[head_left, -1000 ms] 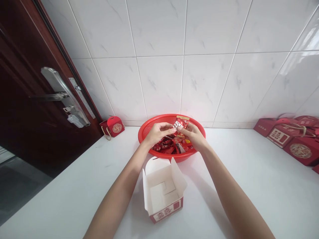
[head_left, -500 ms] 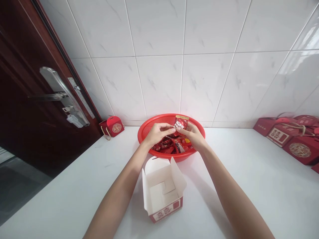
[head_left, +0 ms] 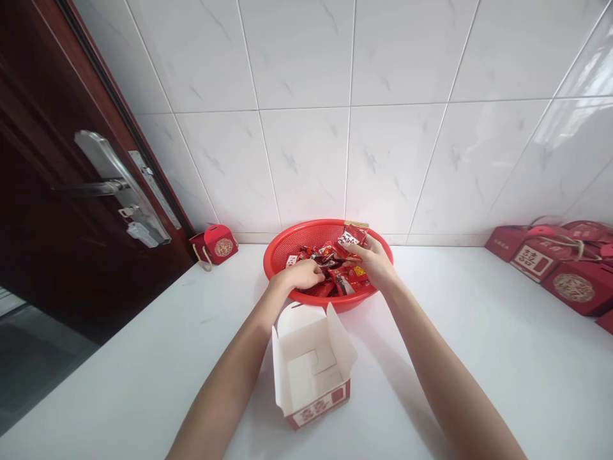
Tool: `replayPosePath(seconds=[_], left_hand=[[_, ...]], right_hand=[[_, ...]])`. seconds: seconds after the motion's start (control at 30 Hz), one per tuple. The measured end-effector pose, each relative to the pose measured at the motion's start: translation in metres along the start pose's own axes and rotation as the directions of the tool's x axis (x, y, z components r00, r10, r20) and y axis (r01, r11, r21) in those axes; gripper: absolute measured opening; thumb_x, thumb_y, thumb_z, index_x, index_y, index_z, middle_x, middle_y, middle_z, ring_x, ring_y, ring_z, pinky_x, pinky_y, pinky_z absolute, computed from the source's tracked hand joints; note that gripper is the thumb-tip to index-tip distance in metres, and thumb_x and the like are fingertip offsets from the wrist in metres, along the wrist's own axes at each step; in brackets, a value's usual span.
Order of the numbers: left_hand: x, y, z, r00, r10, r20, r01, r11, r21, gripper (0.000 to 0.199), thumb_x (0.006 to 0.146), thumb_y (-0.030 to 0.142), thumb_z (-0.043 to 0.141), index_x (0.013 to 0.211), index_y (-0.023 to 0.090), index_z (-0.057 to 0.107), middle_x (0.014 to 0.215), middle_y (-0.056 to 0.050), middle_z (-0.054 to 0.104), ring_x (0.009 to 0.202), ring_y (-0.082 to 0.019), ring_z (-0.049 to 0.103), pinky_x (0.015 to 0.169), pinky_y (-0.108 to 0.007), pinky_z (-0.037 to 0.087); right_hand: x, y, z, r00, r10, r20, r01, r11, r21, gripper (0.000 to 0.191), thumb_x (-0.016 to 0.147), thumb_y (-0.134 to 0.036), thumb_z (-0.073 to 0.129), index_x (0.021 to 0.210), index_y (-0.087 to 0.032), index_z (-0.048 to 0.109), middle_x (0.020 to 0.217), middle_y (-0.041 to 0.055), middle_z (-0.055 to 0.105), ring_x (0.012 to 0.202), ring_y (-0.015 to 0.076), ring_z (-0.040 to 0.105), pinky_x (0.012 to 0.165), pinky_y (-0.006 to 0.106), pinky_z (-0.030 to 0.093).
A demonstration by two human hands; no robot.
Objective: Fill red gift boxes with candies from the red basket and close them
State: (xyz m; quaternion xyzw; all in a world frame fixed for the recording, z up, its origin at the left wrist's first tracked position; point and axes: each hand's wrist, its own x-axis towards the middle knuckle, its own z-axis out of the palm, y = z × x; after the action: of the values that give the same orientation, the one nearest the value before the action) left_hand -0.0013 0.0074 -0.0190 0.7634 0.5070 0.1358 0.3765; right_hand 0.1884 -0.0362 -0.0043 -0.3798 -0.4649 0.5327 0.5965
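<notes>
A red plastic basket (head_left: pixel 280 246) holds a heap of small red wrapped candies (head_left: pixel 330 259). My right hand (head_left: pixel 376 260) is over the basket's right side, with thumb and fingers closed on a red candy packet (head_left: pixel 353 235) with white lettering and a gold top edge. In the left part of the basket my left hand (head_left: pixel 302 275) reaches down into the heap. Its fingers are curled and their tips are hidden, so what they grip cannot be made out. Between my forearms stands an open red-and-white paper box (head_left: pixel 313 370), flaps up, with nothing inside.
A small closed red gift box (head_left: pixel 221 246) with a rope handle stands at the table's left back. Several similar red boxes (head_left: pixel 572 287) are grouped at the right edge. A tiled wall (head_left: pixel 306 166) runs behind the table, and a dark wooden door (head_left: pixel 43 191) stands left.
My left hand has left the candy packet and moved down into the heap. My right hand keeps the packet, now slightly further right. The open box has stayed in place.
</notes>
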Motion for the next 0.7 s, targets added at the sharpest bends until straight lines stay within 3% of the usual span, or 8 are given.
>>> replayPosePath(seconds=[0.17, 0.23, 0.3, 0.4, 0.5, 0.6, 0.7], left_hand=[[0.001, -0.004, 0.0, 0.999, 0.032, -0.025, -0.033, 0.999, -0.039, 0.031, 0.06, 0.033, 0.075, 0.039, 0.023, 0.055, 0.038, 0.003, 0.05, 0.034, -0.012, 0.038, 0.044, -0.028, 0.026], [0.0, -0.004, 0.001, 0.996, 0.046, -0.072, -0.052, 0.995, -0.083, 0.025, 0.061, 0.034, 0.076, 0.044, 0.023, 0.061, 0.036, 0.004, 0.046, 0.033, -0.012, 0.036, 0.043, -0.028, 0.027], [0.0, -0.003, 0.001, 0.983, 0.078, -0.164, -0.101, 0.986, -0.136, 0.014, 0.062, 0.035, 0.077, 0.057, 0.023, 0.071, 0.043, 0.002, 0.056, 0.039, -0.015, 0.046, 0.048, -0.029, 0.036], [-0.001, 0.003, -0.002, 0.925, 0.138, -0.355, -0.225, 0.95, -0.218, 0.021, 0.064, 0.036, 0.076, 0.079, 0.021, 0.077, 0.08, -0.005, 0.076, 0.074, -0.023, 0.067, 0.07, -0.033, 0.05], [-0.004, 0.009, -0.005, 0.843, 0.168, -0.511, -0.35, 0.893, -0.284, 0.029, 0.067, 0.036, 0.073, 0.092, 0.019, 0.073, 0.109, -0.009, 0.075, 0.101, -0.025, 0.067, 0.088, -0.036, 0.051], [-0.007, 0.013, -0.007, 0.796, 0.176, -0.58, -0.423, 0.847, -0.323, 0.031, 0.07, 0.038, 0.073, 0.094, 0.019, 0.068, 0.111, -0.008, 0.072, 0.103, -0.024, 0.067, 0.091, -0.036, 0.052], [-0.008, 0.015, -0.006, 0.786, 0.196, -0.587, -0.468, 0.808, -0.358, 0.033, 0.068, 0.037, 0.077, 0.093, 0.018, 0.067, 0.106, -0.007, 0.072, 0.098, -0.023, 0.067, 0.088, -0.035, 0.053]], right_hand=[[0.001, 0.0, -0.001, 1.0, -0.016, 0.021, 0.017, 0.999, -0.039, 0.038, 0.062, -0.039, 0.085, 0.091, -0.021, 0.067, 0.094, 0.0042, 0.076, 0.083, 0.0222, 0.071, 0.063, 0.03, 0.056], [0.001, 0.001, -0.001, 1.0, -0.02, 0.022, 0.021, 0.999, -0.049, 0.039, 0.062, -0.038, 0.085, 0.092, -0.021, 0.068, 0.093, 0.0044, 0.076, 0.08, 0.0218, 0.071, 0.063, 0.03, 0.055], [0.001, 0.001, -0.002, 1.0, -0.027, 0.013, 0.028, 0.998, -0.053, 0.04, 0.061, -0.037, 0.086, 0.092, -0.02, 0.068, 0.092, 0.0046, 0.076, 0.08, 0.0224, 0.071, 0.063, 0.031, 0.054], [0.001, 0.001, -0.002, 0.999, -0.046, -0.012, 0.045, 0.998, -0.052, 0.038, 0.059, -0.035, 0.086, 0.09, -0.02, 0.068, 0.091, 0.0048, 0.076, 0.08, 0.0229, 0.071, 0.063, 0.031, 0.054], [0.001, 0.001, -0.002, 0.998, -0.045, -0.051, 0.043, 0.998, -0.046, 0.036, 0.062, -0.034, 0.084, 0.091, -0.02, 0.069, 0.092, 0.0046, 0.076, 0.081, 0.0225, 0.071, 0.063, 0.03, 0.054], [0.0, 0.0, -0.002, 0.998, -0.018, -0.054, 0.016, 0.999, -0.033, 0.035, 0.063, -0.034, 0.084, 0.093, -0.021, 0.07, 0.095, 0.0047, 0.077, 0.084, 0.0234, 0.072, 0.065, 0.031, 0.056], [0.0, 0.0, -0.002, 1.0, -0.02, 0.008, 0.02, 1.0, 0.009, 0.039, 0.063, -0.034, 0.086, 0.096, -0.022, 0.071, 0.101, 0.0049, 0.077, 0.091, 0.0247, 0.072, 0.072, 0.033, 0.059]])
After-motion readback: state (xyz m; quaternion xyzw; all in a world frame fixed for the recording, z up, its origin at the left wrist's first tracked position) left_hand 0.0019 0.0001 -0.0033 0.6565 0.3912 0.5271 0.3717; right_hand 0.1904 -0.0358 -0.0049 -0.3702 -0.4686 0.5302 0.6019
